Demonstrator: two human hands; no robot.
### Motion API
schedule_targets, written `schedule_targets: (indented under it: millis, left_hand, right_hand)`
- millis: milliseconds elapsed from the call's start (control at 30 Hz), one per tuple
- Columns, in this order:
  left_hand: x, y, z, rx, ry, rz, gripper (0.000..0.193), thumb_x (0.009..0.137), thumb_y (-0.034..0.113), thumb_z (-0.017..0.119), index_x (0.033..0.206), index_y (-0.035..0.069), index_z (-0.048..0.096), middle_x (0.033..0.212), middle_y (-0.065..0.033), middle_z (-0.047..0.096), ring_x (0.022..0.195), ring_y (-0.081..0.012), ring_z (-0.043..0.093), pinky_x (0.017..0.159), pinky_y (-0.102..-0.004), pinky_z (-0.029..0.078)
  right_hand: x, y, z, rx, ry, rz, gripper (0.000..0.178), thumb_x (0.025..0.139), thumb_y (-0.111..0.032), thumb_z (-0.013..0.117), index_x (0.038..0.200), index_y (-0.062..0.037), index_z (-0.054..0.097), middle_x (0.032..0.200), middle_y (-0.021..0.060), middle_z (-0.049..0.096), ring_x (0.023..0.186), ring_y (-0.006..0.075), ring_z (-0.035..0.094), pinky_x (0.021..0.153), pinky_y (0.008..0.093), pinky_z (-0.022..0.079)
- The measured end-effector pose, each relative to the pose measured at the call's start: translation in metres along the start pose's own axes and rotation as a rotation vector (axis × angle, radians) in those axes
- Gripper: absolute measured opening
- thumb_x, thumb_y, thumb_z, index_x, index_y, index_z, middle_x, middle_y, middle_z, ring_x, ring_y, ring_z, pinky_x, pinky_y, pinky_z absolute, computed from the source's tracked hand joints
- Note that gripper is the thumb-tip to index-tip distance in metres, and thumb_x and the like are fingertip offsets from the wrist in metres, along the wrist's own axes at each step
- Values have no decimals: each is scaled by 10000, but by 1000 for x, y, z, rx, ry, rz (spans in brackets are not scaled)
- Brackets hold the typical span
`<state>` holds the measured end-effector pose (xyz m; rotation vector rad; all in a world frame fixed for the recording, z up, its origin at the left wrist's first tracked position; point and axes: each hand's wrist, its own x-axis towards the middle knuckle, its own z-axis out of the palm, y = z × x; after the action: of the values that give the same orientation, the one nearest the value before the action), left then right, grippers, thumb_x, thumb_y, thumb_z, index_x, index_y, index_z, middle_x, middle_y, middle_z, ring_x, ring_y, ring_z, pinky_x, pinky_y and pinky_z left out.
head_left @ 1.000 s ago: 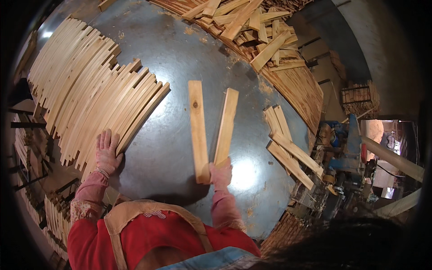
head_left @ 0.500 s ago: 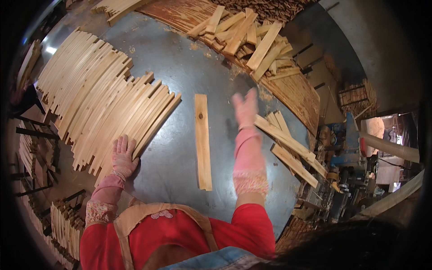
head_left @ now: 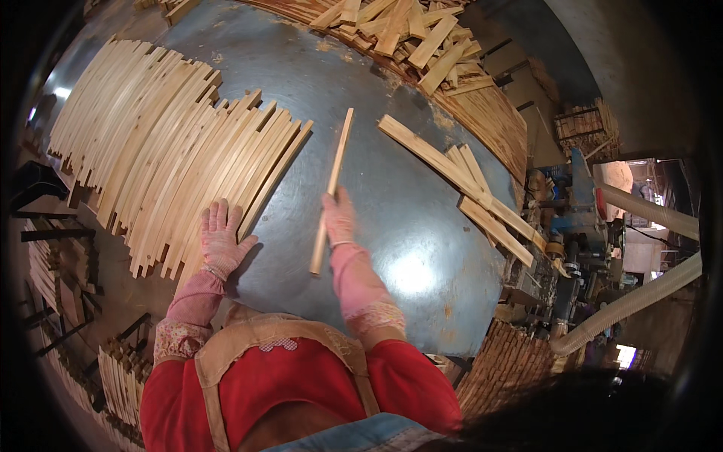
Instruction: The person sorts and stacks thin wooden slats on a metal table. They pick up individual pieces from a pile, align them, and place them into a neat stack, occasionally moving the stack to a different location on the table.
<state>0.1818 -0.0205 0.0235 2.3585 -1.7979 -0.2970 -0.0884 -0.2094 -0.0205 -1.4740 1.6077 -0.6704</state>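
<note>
My right hand (head_left: 339,216) is closed around a narrow wooden strip (head_left: 343,143) near the middle of the metal table. The strip is tilted up on its thin edge, its far end pointing away from me. My left hand (head_left: 223,235) lies with spread fingers on the near right end of a wide row of wooden strips (head_left: 162,147). These lie side by side, with uneven ends. A gap of bare table (head_left: 295,203) separates the held strip from the row's right side.
Several loose strips (head_left: 459,173) lie crossed at the right. A jumbled heap of short boards (head_left: 422,38) rests on a plywood sheet (head_left: 493,120) at the far edge. Machinery (head_left: 565,218) and a ribbed hose (head_left: 640,301) stand beyond the table's right side.
My right hand has come back from the far right and taken hold of the strip that lay flat alone, turning it on edge. My left hand stays at the row. The view has shifted slightly.
</note>
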Motion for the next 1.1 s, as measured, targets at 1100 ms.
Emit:
schedule_targets:
  millis: [1100]
  left_hand:
    - [34, 21, -34, -394, 212, 32, 565, 939, 351, 735, 1426, 81, 633, 1338, -228, 644, 1268, -437, 598, 1127, -553, 461]
  right_hand:
    - [131, -46, -163, -796, -128, -991, 550, 717, -214, 832, 1238, -144, 671, 1098, 91, 632, 1083, 360, 580, 1062, 540, 457]
